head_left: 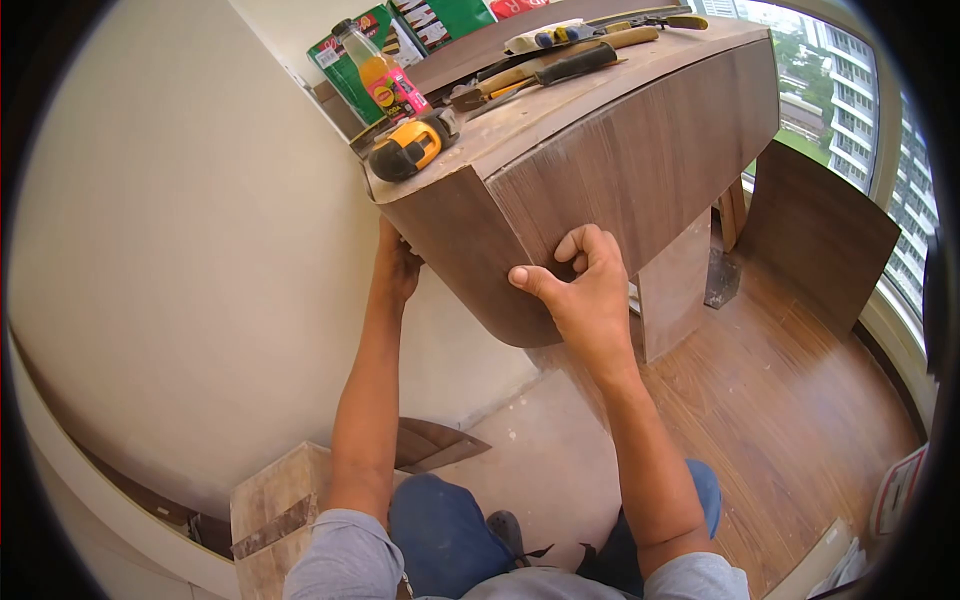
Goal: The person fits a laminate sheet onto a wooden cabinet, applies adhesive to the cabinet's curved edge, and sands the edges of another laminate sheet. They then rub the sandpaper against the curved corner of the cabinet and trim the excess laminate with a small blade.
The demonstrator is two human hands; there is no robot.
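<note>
A brown wood-grain laminate sheet (465, 260) covers the near end of a raised counter and curves at its lower corner. At its left edge, close to the wall, my left hand (400, 262) is closed on the edge; most of its fingers are hidden behind the sheet. My right hand (590, 295) is at the seam between this sheet and the long front panel (640, 165). Its thumb is stretched out towards the sheet, the fingers are bent and apart from the thumb, and nothing is in it.
On the counter top are a yellow-black tape measure (412, 146), a drink bottle (380, 75), a hammer (540, 75) and other hand tools. A loose brown board (820, 235) leans by the window. Below stands a wooden box (280, 510) beside my left arm.
</note>
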